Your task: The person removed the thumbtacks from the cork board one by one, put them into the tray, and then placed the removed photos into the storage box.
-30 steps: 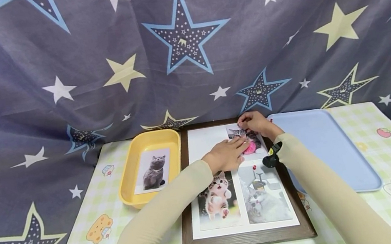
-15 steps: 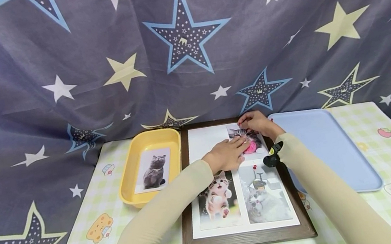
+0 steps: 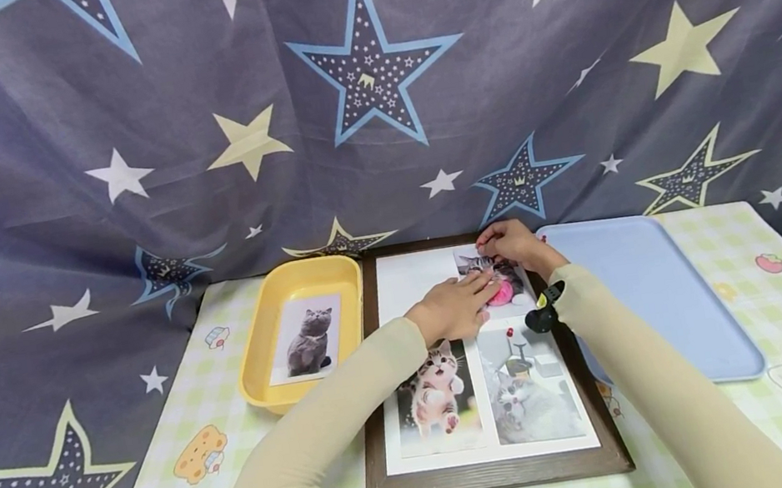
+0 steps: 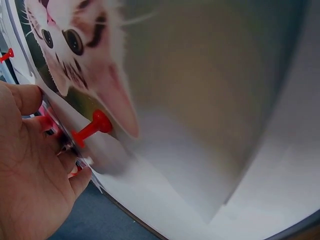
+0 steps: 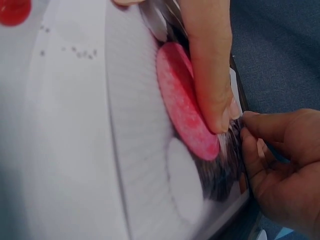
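Mostly, I worry about the small red push pin (image 3: 480,245), which I take to be what the pinched-together fingers of the right hand (image 3: 515,247) hold at the top edge of the paper photo of a tabby cat with a pink ball (image 3: 503,295). That photo lies at the upper right of the white board framed in dark brown wood (image 3: 408,283), and the left hand (image 3: 449,311) rests flat on it, fingers spread and gripping nothing. Should that hand ease off before the point bites, I'd expect the photo to swivel or slide — and a sideways push could bend the pin or tear the paper. I can't see the point, so its depth is a guess. Below, the paper photo of a striped kitten (image 3: 437,406) and the paper photo of a pale grey cat (image 3: 531,387) show a red pin each near the top. The left arm's cream sleeve (image 3: 348,394) passes close by; dragged lower, it might catch the kitten's tall pin (image 4: 100,121) — and twist that photo askew.
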A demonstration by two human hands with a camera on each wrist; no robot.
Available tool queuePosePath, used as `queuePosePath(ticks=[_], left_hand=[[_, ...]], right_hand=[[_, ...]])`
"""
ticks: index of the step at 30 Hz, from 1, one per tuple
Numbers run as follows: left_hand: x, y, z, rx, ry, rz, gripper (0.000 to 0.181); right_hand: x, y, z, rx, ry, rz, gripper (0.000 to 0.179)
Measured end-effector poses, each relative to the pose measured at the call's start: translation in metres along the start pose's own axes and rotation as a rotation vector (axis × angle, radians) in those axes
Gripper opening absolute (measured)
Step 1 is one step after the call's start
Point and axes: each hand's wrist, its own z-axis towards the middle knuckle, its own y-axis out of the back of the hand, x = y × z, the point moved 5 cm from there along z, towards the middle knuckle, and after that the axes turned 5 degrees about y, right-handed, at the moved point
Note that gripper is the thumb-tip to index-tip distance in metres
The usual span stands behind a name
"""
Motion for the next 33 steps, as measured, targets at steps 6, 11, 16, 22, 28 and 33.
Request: queuePosePath(ticks=[6,11,16,22,28,33], left_hand=[[0.0002,0.0,0.0004,-0.002,0.004,0.012,0.06],[-0.0002,0.0006,0.0004,-0.005,0.0,0.019,0.06],[0.0,0.0011,0.0002,0.001,0.007,0.017,0.06],[-0.0001,0.0,0.0004,0.012,0.015,0.012,0.06],[-0.0004,0.0,-0.0006,0.005,0.014,0.009,0.06],[-0.0002,-0.0004,-0.0007,0.004,0.015,0.006,0.06]], right_hand=[[0.0015,0.0003,-0.0016,0.001,0.012,-0.001,0.02],[0.0019,0.0006,-0.0019,0.002,0.018,-0.005,0.021],[0.0022,0.0012,-0.0012,-0.001,0.016,-0.009,0.021],[0.0016,0.0014,-0.0003,0.0,0.015,-0.009,0.02],[0.0009,0.001,-0.0001,0.003,0.02,-0.007,0.02],[0.0016,0.001,-0.0009,0.006,0.016,0.0,0.021]])
